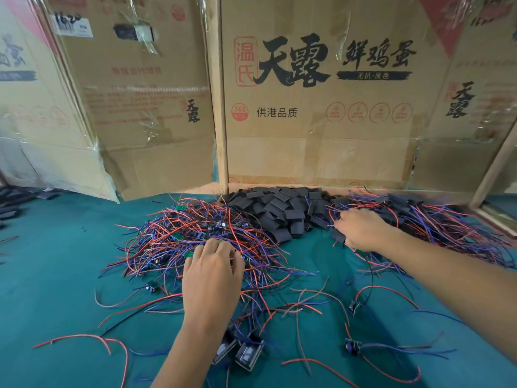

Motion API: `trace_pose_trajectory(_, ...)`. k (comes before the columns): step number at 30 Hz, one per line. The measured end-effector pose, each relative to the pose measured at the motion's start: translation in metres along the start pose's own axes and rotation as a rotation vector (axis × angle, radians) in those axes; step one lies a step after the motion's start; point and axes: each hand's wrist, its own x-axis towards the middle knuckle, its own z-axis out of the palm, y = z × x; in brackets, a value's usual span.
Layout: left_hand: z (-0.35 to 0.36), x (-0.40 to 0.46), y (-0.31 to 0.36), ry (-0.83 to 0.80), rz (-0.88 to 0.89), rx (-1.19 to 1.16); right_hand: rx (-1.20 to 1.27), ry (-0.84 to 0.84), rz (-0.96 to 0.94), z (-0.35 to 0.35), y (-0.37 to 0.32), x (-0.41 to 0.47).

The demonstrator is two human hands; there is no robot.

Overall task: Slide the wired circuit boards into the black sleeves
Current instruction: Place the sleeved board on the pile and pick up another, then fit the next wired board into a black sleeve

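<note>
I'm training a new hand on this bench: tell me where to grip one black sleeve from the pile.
Take a black sleeve on the pile's near edge, pinching its flat faces from above and in front. Those lie loose and flat on the green mat; deeper ones overlap.

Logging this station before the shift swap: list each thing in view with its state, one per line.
Tangled heap of red- and blue-wired green circuit boards: loose, unsleeved.
Pile of flat black sleeves: empty, heaped against the cardboard.
Far-right pile of wired black sleeves: apparently finished.
Left hand: fingers curled down into the wire heap.
Right hand: reaching between sleeves and right pile; grasp unclear.
</note>
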Motion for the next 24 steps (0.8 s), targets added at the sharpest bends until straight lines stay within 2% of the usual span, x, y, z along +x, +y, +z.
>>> trace_pose_trajectory(2, 0.0, 0.0, 0.001, -0.002, 0.002, -0.002, -0.253, 0.08, -0.148, 0.01, -0.003, -0.007)
trace_pose_trajectory(5, -0.001, 0.0, 0.001, -0.012, 0.004, -0.002, -0.35, 0.078, -0.224, 0.012, -0.003, -0.018)
trace_pose_trajectory(10, -0.001, 0.0, 0.001, -0.024, -0.007, 0.021, -0.435, -0.14, -0.206, -0.005, -0.002, -0.03)
trace_pose_trajectory(15, 0.0, 0.0, 0.0, -0.045, -0.005, 0.042, -0.177, -0.439, -0.109, -0.037, -0.006, -0.009)
trace_pose_trajectory(16, 0.001, 0.0, -0.001, -0.047, -0.006, 0.042, -0.089, -0.415, -0.076, -0.041, -0.006, -0.001)
trace_pose_trajectory(20, 0.004, 0.0, -0.002, -0.054, 0.0, 0.054, 0.177, -0.089, 0.069, -0.043, -0.012, 0.029)
trace_pose_trajectory(24, 0.005, 0.001, -0.005, -0.058, 0.0, 0.063, 0.215, -0.046, 0.162, -0.026, -0.025, 0.048)
